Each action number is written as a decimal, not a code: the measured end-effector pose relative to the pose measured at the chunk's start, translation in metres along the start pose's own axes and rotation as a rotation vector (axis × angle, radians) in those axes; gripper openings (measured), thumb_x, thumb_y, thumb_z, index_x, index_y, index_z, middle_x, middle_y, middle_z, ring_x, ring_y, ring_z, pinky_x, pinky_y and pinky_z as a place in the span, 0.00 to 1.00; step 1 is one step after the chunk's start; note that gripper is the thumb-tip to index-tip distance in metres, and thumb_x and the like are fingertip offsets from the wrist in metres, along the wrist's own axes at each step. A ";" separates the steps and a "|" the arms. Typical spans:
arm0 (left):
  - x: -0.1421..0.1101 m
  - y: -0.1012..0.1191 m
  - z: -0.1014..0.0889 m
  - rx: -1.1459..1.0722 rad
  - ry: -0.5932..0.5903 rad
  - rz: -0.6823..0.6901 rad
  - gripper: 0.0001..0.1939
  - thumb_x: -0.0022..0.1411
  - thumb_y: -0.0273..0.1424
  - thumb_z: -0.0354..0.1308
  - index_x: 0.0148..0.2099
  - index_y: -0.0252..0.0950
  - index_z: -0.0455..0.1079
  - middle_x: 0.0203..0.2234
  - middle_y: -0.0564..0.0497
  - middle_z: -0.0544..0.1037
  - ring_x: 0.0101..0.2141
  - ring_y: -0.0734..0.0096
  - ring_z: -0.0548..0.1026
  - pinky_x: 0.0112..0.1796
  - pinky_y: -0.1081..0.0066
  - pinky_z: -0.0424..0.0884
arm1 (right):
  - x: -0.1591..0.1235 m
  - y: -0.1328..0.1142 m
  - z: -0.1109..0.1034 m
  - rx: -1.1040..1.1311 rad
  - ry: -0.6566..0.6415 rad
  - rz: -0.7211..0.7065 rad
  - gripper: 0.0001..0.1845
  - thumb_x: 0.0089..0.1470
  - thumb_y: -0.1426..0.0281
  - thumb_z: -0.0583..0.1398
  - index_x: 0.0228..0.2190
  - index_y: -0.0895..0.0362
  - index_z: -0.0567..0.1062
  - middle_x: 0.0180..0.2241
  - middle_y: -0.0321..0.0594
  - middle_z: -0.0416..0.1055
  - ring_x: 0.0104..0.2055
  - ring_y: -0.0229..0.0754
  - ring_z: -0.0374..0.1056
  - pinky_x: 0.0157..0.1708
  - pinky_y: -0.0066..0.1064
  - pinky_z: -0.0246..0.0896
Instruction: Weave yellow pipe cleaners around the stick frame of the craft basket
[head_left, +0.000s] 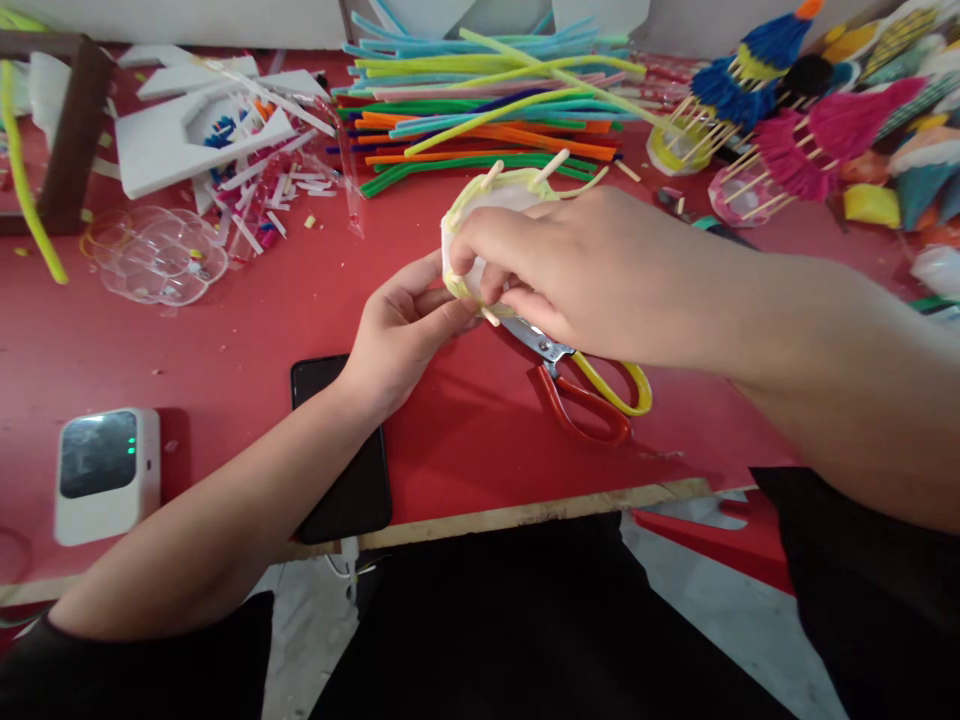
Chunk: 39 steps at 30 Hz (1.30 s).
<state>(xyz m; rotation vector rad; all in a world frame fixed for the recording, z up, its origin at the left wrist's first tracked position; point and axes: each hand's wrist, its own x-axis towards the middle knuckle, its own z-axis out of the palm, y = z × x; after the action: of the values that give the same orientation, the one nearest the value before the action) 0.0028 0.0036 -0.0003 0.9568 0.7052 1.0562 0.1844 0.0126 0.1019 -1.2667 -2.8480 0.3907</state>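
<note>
Both bare forearms reach in over the red table point(225, 340), pinching one small craft piece between them

Left hand point(397, 325) steadies the underside; right hand point(570, 270) grips the near rim of the white foam disc point(499, 195) wrapped in yellow-green pipe cleaner with wooden sticks poking out, probably to keep the wrap tight; red-and-yellow-handled scissors point(592, 385) just under the grip; black phone point(341, 450) below the left wrist

Both hands point(480, 290) grip a white disc point(499, 195) above scissors point(592, 385).

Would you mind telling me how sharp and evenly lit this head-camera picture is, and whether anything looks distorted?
Head view: light is even and soft, with faint shadows under the scissors; both hands, left hand and right hand, are sharp; the right forearm bulges at the edge from wide-angle stretch; the white device shows mild screen glare.
</note>
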 end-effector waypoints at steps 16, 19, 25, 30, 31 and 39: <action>0.000 -0.002 -0.002 0.004 -0.036 0.049 0.09 0.55 0.27 0.72 0.38 0.38 0.77 0.25 0.57 0.79 0.30 0.75 0.80 0.42 0.71 0.79 | -0.002 -0.005 0.003 0.094 0.058 0.016 0.19 0.58 0.75 0.55 0.50 0.50 0.70 0.41 0.38 0.77 0.36 0.42 0.70 0.30 0.30 0.57; -0.001 -0.002 -0.001 0.015 -0.034 0.054 0.12 0.53 0.25 0.72 0.40 0.39 0.77 0.32 0.55 0.83 0.35 0.71 0.82 0.47 0.69 0.79 | -0.002 -0.005 0.002 0.083 0.055 0.048 0.22 0.57 0.76 0.55 0.53 0.50 0.69 0.40 0.38 0.78 0.37 0.43 0.72 0.31 0.30 0.58; -0.001 0.000 0.001 0.044 -0.035 0.070 0.17 0.52 0.26 0.73 0.44 0.39 0.76 0.42 0.51 0.86 0.45 0.62 0.84 0.52 0.63 0.80 | -0.003 -0.003 0.001 0.023 0.065 0.048 0.24 0.57 0.76 0.56 0.54 0.50 0.68 0.39 0.37 0.79 0.40 0.45 0.74 0.35 0.31 0.60; -0.001 0.000 0.001 0.040 -0.043 0.062 0.16 0.52 0.26 0.72 0.43 0.39 0.76 0.44 0.50 0.85 0.49 0.60 0.83 0.54 0.62 0.79 | -0.004 -0.005 -0.002 0.067 0.026 0.072 0.23 0.58 0.76 0.55 0.54 0.47 0.70 0.42 0.35 0.79 0.40 0.43 0.73 0.34 0.30 0.60; -0.001 0.000 0.001 0.040 -0.045 0.056 0.16 0.52 0.25 0.72 0.43 0.39 0.76 0.44 0.50 0.85 0.49 0.60 0.83 0.54 0.62 0.79 | -0.004 -0.005 -0.003 0.067 0.023 0.072 0.23 0.58 0.76 0.55 0.54 0.47 0.70 0.42 0.35 0.79 0.39 0.43 0.73 0.33 0.31 0.60; -0.003 0.003 0.003 0.021 -0.018 0.002 0.09 0.53 0.26 0.72 0.37 0.38 0.77 0.29 0.54 0.82 0.39 0.66 0.83 0.48 0.67 0.80 | -0.005 -0.009 -0.003 0.040 0.038 0.053 0.22 0.58 0.74 0.55 0.53 0.48 0.72 0.41 0.36 0.79 0.35 0.41 0.71 0.30 0.30 0.57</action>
<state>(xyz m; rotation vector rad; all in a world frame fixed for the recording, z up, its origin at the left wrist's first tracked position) 0.0026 0.0005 0.0040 0.9843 0.7017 1.0427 0.1817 0.0039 0.1070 -1.3303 -2.7661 0.4170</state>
